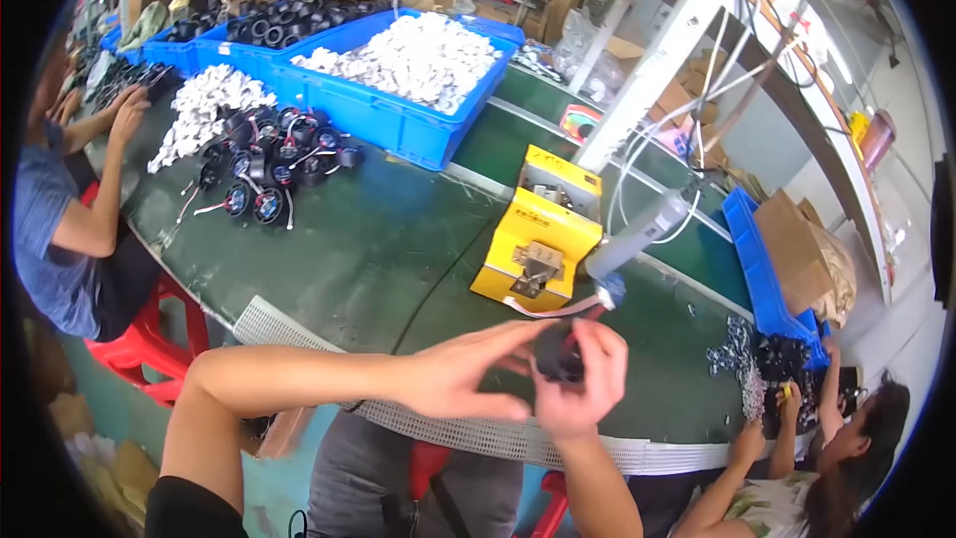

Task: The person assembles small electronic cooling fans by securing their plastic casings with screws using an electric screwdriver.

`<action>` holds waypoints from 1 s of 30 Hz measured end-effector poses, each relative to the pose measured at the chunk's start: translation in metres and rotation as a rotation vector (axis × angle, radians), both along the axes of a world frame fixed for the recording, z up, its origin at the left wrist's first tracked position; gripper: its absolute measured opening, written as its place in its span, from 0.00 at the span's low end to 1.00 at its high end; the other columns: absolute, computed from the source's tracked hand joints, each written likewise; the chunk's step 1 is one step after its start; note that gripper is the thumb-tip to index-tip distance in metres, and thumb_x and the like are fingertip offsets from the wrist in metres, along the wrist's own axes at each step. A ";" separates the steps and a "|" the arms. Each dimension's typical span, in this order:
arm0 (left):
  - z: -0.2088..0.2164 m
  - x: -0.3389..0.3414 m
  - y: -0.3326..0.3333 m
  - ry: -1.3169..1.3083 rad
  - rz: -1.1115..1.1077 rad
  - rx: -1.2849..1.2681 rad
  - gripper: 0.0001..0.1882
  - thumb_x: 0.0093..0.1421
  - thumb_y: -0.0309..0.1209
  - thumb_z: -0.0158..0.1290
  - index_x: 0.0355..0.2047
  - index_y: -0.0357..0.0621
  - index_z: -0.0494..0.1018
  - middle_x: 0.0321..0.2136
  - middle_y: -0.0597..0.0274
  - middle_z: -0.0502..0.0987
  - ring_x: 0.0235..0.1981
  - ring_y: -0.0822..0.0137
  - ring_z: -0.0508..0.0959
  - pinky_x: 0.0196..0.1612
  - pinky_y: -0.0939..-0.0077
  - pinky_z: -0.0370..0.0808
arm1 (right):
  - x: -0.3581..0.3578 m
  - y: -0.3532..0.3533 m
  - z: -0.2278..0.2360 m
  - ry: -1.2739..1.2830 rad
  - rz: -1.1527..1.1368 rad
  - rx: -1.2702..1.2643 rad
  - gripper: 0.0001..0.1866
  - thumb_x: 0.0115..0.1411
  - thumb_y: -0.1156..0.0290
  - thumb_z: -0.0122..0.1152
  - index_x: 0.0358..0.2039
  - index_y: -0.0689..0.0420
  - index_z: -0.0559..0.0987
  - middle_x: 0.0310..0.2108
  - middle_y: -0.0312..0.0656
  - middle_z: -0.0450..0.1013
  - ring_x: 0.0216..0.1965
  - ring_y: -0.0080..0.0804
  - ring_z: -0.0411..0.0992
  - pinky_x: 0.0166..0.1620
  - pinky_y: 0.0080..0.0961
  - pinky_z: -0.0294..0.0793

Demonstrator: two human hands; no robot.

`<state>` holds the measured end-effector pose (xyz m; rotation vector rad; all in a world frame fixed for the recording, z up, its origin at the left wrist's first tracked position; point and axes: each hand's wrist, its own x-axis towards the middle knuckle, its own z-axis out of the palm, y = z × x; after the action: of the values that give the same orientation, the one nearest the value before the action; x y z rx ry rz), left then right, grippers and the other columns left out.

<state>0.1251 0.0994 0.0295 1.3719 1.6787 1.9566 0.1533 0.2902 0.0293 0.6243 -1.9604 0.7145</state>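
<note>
In front of me, over the table's near edge, my right hand [588, 394] grips a black round housing [560, 357] between thumb and fingers. My left hand [463, 374] is beside it, palm toward the housing, thumb and fingers spread. Its fingertips reach close to the housing; whether they touch it I cannot tell. Just beyond stands a yellow box-shaped machine [503, 251] with a small metal fixture [541, 264] on its front. A grey cylinder [642, 232] leans at its right, with a blue-and-white piece [610, 291] by its lower end.
Wired black housings [269, 164] lie heaped at the left, beside loose white parts [214, 105]. A blue bin [398, 130] of white parts is behind them. One co-worker [70, 229] sits at left, another [836, 458] at right by small parts [739, 364]. A white post [662, 55] rises behind the machine.
</note>
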 end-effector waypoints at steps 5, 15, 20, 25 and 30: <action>-0.015 -0.033 0.010 -0.469 -0.020 0.234 0.30 0.67 0.28 0.49 0.66 0.38 0.51 0.51 0.58 0.72 0.51 0.71 0.73 0.55 0.72 0.72 | -0.017 -0.022 0.014 -0.258 -0.018 0.056 0.36 0.44 0.68 0.75 0.55 0.61 0.72 0.53 0.52 0.62 0.54 0.51 0.64 0.55 0.41 0.67; -0.033 -0.062 -0.012 -0.254 -0.035 -0.039 0.37 0.54 0.28 0.66 0.62 0.43 0.62 0.56 0.62 0.68 0.53 0.69 0.71 0.58 0.67 0.71 | -0.044 0.002 0.023 -0.573 0.203 0.006 0.12 0.55 0.77 0.61 0.41 0.67 0.79 0.40 0.53 0.77 0.43 0.47 0.77 0.50 0.34 0.73; -0.036 -0.053 -0.020 -0.422 -0.096 -0.028 0.36 0.53 0.26 0.66 0.60 0.42 0.63 0.52 0.59 0.69 0.52 0.68 0.72 0.55 0.69 0.75 | -0.044 0.008 -0.017 -0.876 0.258 -0.400 0.13 0.59 0.81 0.57 0.45 0.66 0.77 0.35 0.38 0.76 0.36 0.20 0.72 0.42 0.17 0.71; -0.038 -0.060 -0.013 -0.295 0.011 -0.065 0.34 0.53 0.29 0.67 0.59 0.42 0.65 0.52 0.59 0.66 0.51 0.69 0.71 0.49 0.74 0.76 | -0.044 0.008 -0.024 -0.955 0.275 -0.552 0.15 0.61 0.80 0.55 0.49 0.67 0.74 0.37 0.42 0.76 0.35 0.25 0.74 0.41 0.20 0.72; -0.037 -0.062 -0.024 -0.573 0.013 -0.022 0.26 0.66 0.37 0.54 0.60 0.41 0.63 0.45 0.63 0.74 0.44 0.73 0.74 0.41 0.73 0.76 | -0.049 -0.005 -0.012 -0.897 0.390 -0.734 0.11 0.64 0.78 0.54 0.46 0.68 0.74 0.29 0.41 0.75 0.31 0.24 0.74 0.39 0.21 0.74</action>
<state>0.0633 0.0753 -0.0076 0.6874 1.4216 2.0637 0.1041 0.2850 0.0172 0.2145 -2.1011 2.1104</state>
